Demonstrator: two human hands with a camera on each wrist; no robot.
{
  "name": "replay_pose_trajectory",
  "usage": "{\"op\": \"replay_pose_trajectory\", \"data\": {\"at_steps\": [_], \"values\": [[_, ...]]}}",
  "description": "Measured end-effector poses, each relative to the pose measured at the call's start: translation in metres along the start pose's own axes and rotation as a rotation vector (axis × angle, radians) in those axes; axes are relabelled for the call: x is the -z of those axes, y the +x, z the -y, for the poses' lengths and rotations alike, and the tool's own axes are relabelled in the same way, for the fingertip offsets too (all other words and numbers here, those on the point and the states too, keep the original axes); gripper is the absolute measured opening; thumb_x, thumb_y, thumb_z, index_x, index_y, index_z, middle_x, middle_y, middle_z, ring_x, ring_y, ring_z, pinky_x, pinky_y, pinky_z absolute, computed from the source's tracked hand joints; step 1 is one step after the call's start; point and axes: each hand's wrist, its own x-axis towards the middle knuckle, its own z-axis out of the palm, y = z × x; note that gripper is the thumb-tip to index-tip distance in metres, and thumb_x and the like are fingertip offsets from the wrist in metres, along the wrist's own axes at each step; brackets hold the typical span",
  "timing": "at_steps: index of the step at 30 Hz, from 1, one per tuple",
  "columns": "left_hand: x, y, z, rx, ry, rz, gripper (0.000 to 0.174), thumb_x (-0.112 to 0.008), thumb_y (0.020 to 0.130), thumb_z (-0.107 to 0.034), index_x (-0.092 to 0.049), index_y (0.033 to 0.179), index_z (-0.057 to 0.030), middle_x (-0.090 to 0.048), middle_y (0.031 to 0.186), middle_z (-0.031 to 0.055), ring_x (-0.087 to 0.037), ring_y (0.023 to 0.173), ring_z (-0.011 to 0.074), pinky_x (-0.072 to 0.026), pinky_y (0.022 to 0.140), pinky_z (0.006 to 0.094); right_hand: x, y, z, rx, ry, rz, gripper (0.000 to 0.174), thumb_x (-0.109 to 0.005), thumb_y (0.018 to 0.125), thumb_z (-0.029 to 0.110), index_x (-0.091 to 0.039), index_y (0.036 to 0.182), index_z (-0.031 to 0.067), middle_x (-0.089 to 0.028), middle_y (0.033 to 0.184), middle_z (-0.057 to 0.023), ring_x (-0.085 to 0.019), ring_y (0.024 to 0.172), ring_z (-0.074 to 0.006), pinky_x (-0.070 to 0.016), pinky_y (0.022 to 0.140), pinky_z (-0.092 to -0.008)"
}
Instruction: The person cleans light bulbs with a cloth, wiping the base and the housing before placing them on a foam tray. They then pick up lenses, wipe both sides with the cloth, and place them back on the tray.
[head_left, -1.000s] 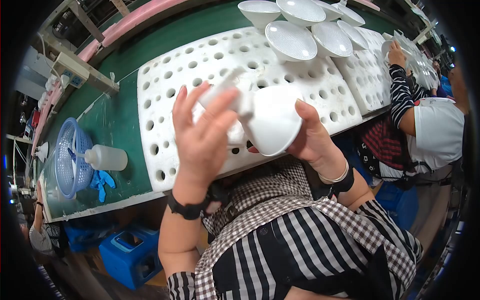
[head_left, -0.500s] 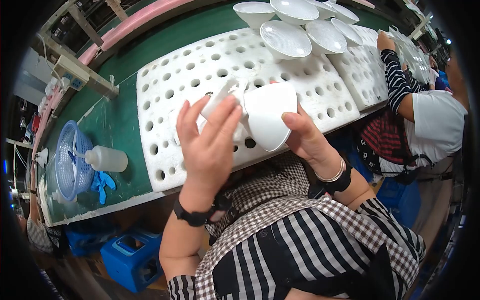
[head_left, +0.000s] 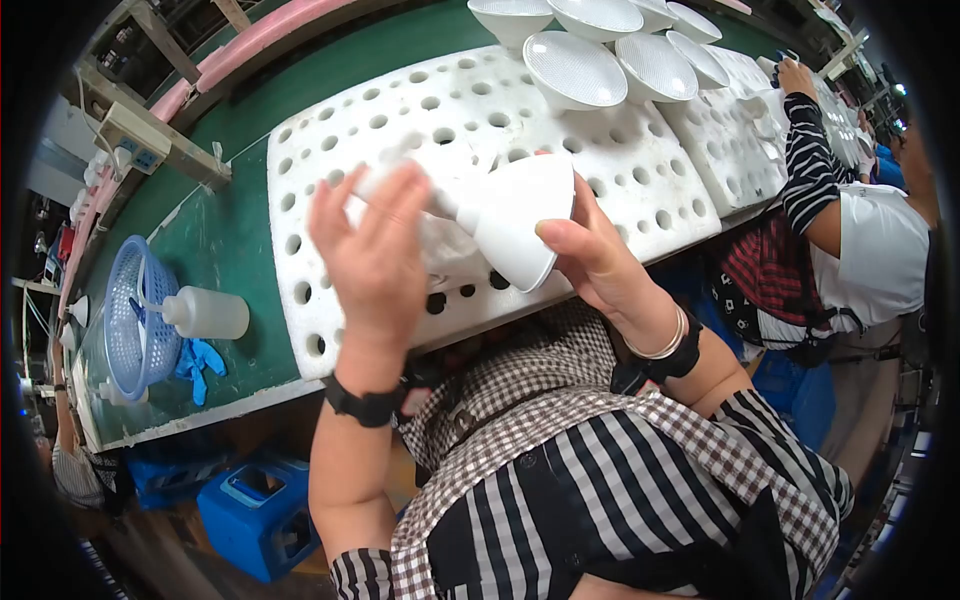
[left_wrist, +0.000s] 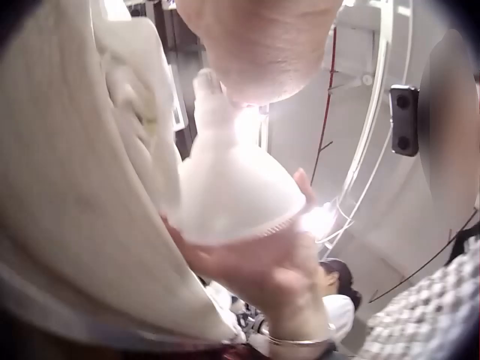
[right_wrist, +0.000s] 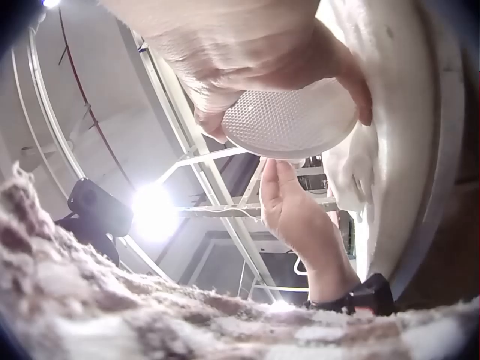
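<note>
In the head view my right hand [head_left: 605, 250] grips the wide end of a white cone-shaped lamp [head_left: 525, 215], thumb on its near side. My left hand [head_left: 375, 255], blurred, is at the lamp's narrow end, fingers round the neck; its thumb is hidden. The left wrist view shows the lamp [left_wrist: 232, 195] neck up, with the other hand [left_wrist: 262, 281] under its wide rim. In the right wrist view the textured lens [right_wrist: 292, 120] faces the camera, held across its rim, and the left fingers [right_wrist: 277, 180] are behind it. White foam boards with holes [head_left: 350, 130] lie beneath.
Several finished-looking lamps [head_left: 575, 70] stand at the back of the foam. On the left are a blue basket [head_left: 125, 330], a squeeze bottle [head_left: 210, 313] and a blue glove [head_left: 198, 372]. Another person [head_left: 880, 240] works at the right.
Both hands and the lamp have shifted left and the lamp has tilted a little. The left hand has moved farther left, along the neck. The person at the right has moved an arm.
</note>
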Motion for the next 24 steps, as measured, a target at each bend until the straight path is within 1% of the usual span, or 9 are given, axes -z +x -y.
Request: {"op": "replay_pose_trajectory", "data": {"at_steps": [2,5,7,10,13,16,17,19,24], "values": [[0.0,0.005,0.022,0.133,0.004,-0.062,0.029,-0.063,0.073,0.004,-0.072,0.099,-0.0074,-0.07,0.11,0.0052,-0.053,0.114,0.029,-0.0412,0.1,0.0385,0.001,0.0,0.001,0.009,0.044,0.019,0.086,-0.073,0.078,0.03,-0.025,0.144,0.0025,-0.046,0.131,-0.0167,-0.054,0.118,-0.0228,-0.0539,0.09,-0.0337],[0.006,-0.003,0.004,0.085,-0.012,-0.152,0.029,-0.065,0.073,0.004,-0.073,0.099,-0.0079,-0.07,0.111,0.0056,-0.053,0.114,0.0287,-0.0416,0.099,0.0359,0.003,0.0,0.003,0.01,0.07,0.028,0.085,-0.072,0.078,0.028,-0.025,0.143,0.0018,-0.046,0.131,-0.0166,-0.054,0.118,-0.0226,-0.0541,0.09,-0.0341],[0.006,-0.008,-0.026,-0.018,-0.051,0.037,0.028,-0.063,0.078,0.001,-0.073,0.101,-0.0089,-0.07,0.112,0.0031,-0.054,0.113,0.0288,-0.0376,0.103,0.037,0.0,-0.002,0.005,0.02,0.064,0.041,0.084,-0.072,0.078,0.028,-0.026,0.143,0.0015,-0.046,0.131,-0.0164,-0.054,0.118,-0.0225,-0.0545,0.089,-0.034],[0.002,-0.005,0.001,-0.049,0.03,0.055,0.029,-0.063,0.078,0.001,-0.072,0.104,-0.0078,-0.069,0.113,0.0022,-0.054,0.114,0.0285,-0.0343,0.105,0.0372,0.001,-0.001,0.004,0.011,0.03,0.014,0.084,-0.072,0.078,0.028,-0.027,0.143,0.0011,-0.045,0.132,-0.0169,-0.053,0.119,-0.0226,-0.0547,0.089,-0.0347],[-0.002,-0.006,0.026,0.119,0.063,-0.01,0.028,-0.061,0.083,0.0,-0.071,0.108,-0.0075,-0.069,0.114,0.0042,-0.056,0.111,0.0265,-0.0377,0.103,0.0355,0.005,-0.001,0.003,0.015,0.045,0.03,0.084,-0.071,0.079,0.03,-0.026,0.143,0.0011,-0.044,0.132,-0.0173,-0.052,0.119,-0.0228,-0.0547,0.089,-0.0347],[0.001,-0.016,0.028,0.692,-0.698,-0.053,0.026,-0.057,0.096,-0.009,-0.066,0.12,-0.0042,-0.068,0.111,0.008,-0.06,0.096,0.014,-0.0466,0.089,0.0267,0.01,-0.001,0.002,0.014,0.042,0.06,0.084,-0.07,0.079,0.032,-0.026,0.144,0.0011,-0.043,0.132,-0.0172,-0.052,0.119,-0.023,-0.0543,0.089,-0.035],[0.002,-0.016,0.024,0.697,-0.697,-0.047,0.026,-0.057,0.096,-0.009,-0.066,0.12,-0.0042,-0.068,0.111,0.008,-0.06,0.096,0.014,-0.0466,0.089,0.0267,0.01,-0.003,0.002,0.008,0.046,0.057,0.084,-0.07,0.079,0.032,-0.026,0.144,0.0011,-0.043,0.132,-0.0172,-0.052,0.119,-0.023,-0.0543,0.089,-0.035],[0.003,-0.011,0.013,0.959,-1.116,0.006,0.031,-0.058,0.096,-0.009,-0.061,0.126,-0.0011,-0.066,0.104,0.0064,-0.059,0.088,0.0094,-0.0467,0.084,0.0234,0.01,-0.004,0.005,-0.009,0.018,0.057,0.085,-0.069,0.079,0.035,-0.026,0.144,0.0012,-0.043,0.133,-0.0164,-0.051,0.121,-0.0234,-0.0523,0.092,-0.0365],[0.001,-0.006,0.007,0.897,-1.412,0.15,0.039,-0.058,0.097,-0.013,-0.048,0.133,-0.0001,-0.063,0.098,0.0054,-0.058,0.082,0.0101,-0.048,0.078,0.0242,0.014,-0.002,0.004,-0.085,0.122,0.11,0.09,-0.071,0.077,0.037,-0.025,0.145,0.0009,-0.041,0.135,-0.016,-0.048,0.123,-0.024,-0.0461,0.099,-0.0388]]}}
